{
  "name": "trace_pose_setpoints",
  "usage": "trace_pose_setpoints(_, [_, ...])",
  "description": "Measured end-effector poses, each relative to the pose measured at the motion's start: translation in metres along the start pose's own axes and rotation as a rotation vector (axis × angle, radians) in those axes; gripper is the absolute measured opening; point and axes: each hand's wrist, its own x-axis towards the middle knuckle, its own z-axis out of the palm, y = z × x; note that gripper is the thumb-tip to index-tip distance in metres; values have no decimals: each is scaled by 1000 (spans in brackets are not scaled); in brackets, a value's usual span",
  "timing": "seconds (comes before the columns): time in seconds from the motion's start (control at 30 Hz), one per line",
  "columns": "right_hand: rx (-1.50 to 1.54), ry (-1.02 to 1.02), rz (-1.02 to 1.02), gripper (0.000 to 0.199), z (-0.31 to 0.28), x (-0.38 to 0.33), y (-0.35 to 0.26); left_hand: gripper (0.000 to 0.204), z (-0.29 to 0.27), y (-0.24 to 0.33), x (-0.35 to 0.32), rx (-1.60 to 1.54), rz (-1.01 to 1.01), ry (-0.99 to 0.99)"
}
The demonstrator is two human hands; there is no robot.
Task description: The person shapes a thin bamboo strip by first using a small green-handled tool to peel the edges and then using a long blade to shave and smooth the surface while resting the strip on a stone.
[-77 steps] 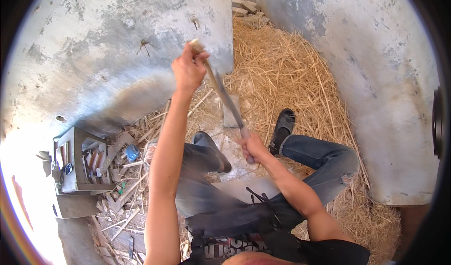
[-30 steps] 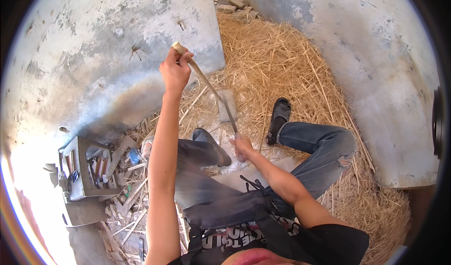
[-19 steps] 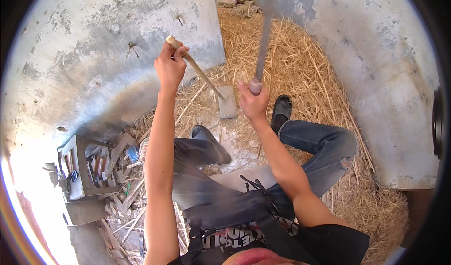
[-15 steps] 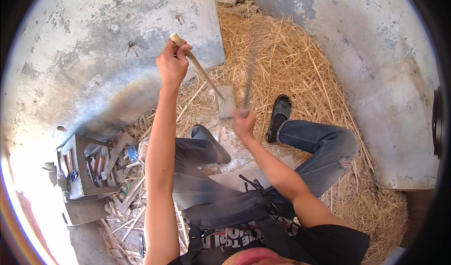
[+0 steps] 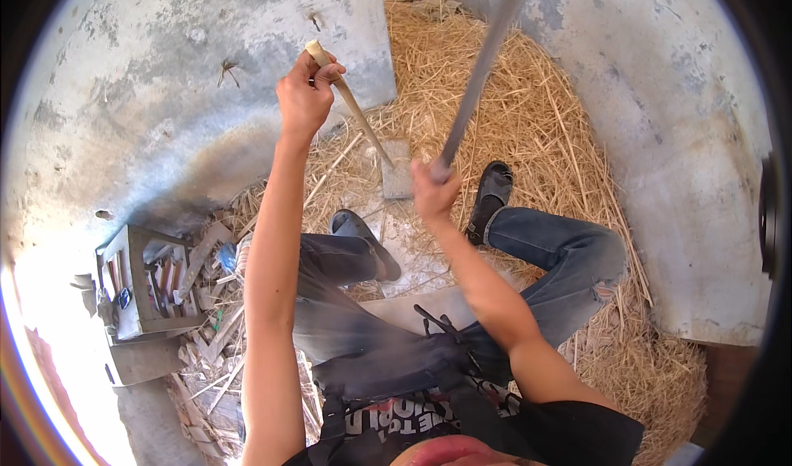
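OK, L hand (image 5: 305,99) out front at upper left, fingers closed round a pale stick (image 5: 355,108) just below its top end. Stick slants down & to the right from those fingers; lower tip is over the gray block (image 5: 398,182) on the floor (image 5: 419,261), prob. touching, contact too small to be sure. R hand (image 5: 436,195) has the grip end of a long blade (image 5: 478,82); bit blurred, but fingers look wrapped tight. Blade points up & right, clear of the stick, so the two long axes make a V, open at top. Key relation: stick's lower end lies just left of R hand, slightly farther out; L hand well apart, up at the other end. So R is nearer that tip. Around: straw (image 5: 528,127) heaped beyond & right, up to the curved wall (image 5: 652,136). L shoe (image 5: 363,236) near the block, R shoe (image 5: 495,192) right of R hand. Open-sided box (image 5: 148,326) w/ bits inside, far left, next to wood scraps (image 5: 216,340).
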Motion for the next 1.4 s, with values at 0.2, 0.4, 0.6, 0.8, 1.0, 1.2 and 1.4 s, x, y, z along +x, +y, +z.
trace_pose_setpoints(0.2, [-306, -159, 892, 52, -39, -85, 78, 10, -4, 1, 1, 16, 7, -45])
trace_pose_setpoints(0.4, [-139, -155, 215, 32, -27, 9, 10, 9, -33, -21, 3, -131, -40, -92])
trace_pose_setpoints(0.6, [-324, -83, 74, 37, -18, -40, 31, 12, -36, -20, -5, -204, -53, -143])
trace_pose_setpoints(0.8, [-318, -164, 792, 45, -33, -45, 29, 21, -34, -6, -10, -206, -56, -232])
trace_pose_setpoints(1.0, [-40, -118, 348, 25, -26, 18, -15, 27, -15, 1, -3, -254, -52, -235])
trace_pose_setpoints(1.2, [-493, -239, 635, 28, -36, -67, 46, 28, 2, 5, 5, -233, -43, -261])
trace_pose_setpoints(1.4, [-338, -264, 277, 29, -24, -8, 18, 26, -14, -11, 9, -250, -116, -209])
